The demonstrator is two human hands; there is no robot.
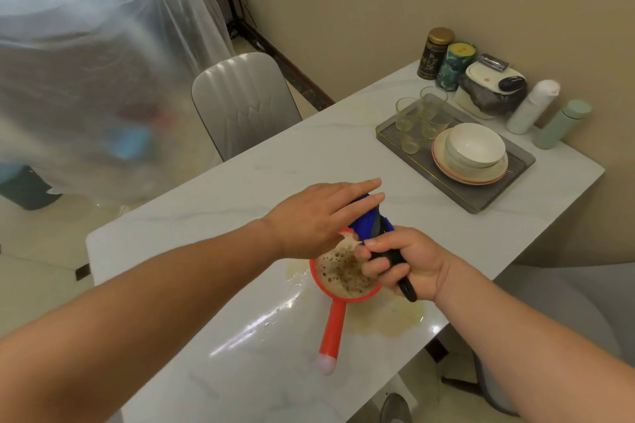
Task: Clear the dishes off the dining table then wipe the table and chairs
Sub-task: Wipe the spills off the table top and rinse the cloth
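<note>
White marble-patterned table [240,189] is filling the room's middle, and everything else is sitting around it: a grey padded chair [245,103] is tucked against its far left edge, and a grey tray [498,189] is lying on its far right end, carrying stacked plates with a white bowl [476,144] on top and several clear glasses [421,117]. Beyond the tray, canisters and bottles are lining the wall side of the table. Near the table's front edge, a pale spill [388,323] is spreading beside a red ladle-like scoop [343,280] holding frothy, speckled liquid. The right hand [403,264] is gripping the black handle of a blue brush [369,220] above the scoop, fingers wrapped tight. The left hand [319,216] is lying flat, fingers straight, touching the brush's blue head.
</note>
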